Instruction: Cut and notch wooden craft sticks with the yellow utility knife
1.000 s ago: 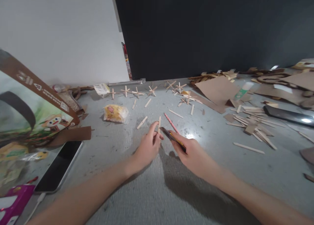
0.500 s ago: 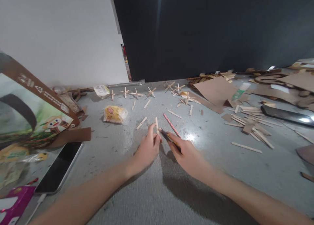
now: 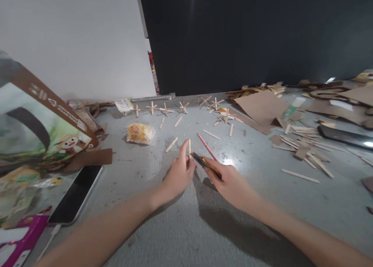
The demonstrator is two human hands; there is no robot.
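At centre, held in the left hand (image 3: 179, 171): a small wooden stick (image 3: 189, 145), close to upright. Grip closed about the lower part; upper end projecting free past the fingers, just right of the raised index finger. Lower end hidden by the fingers, with exact contacts not to be told.

In the right hand (image 3: 229, 181): a knife (image 3: 199, 160), dark with yellow markings, aimed obliquely up and to the left. Grip folded firmly round the handle; tip at the right side of the stick, immediately above the left thumb — touching or merely beside, impossible to tell.

Beyond the right hand, on the grey tabletop (image 3: 157, 232): a striped rod (image 3: 207, 146), slanted, with near end close to the fingers. Beyond the left hand: a loose piece (image 3: 171, 144), flat and well clear of the grip. Farther back, in a rough row: several crosses (image 3: 166, 110) of joined sticks, with short pieces scattered in front.

To the left: a yellow packet (image 3: 140, 134), a phone (image 3: 75, 195) with cable attached, and a printed bag (image 3: 43, 103). To the right: a pile (image 3: 319, 166) of sticks, near sheets of cardboard (image 3: 253, 105) and a green-and-white tube (image 3: 293, 107).
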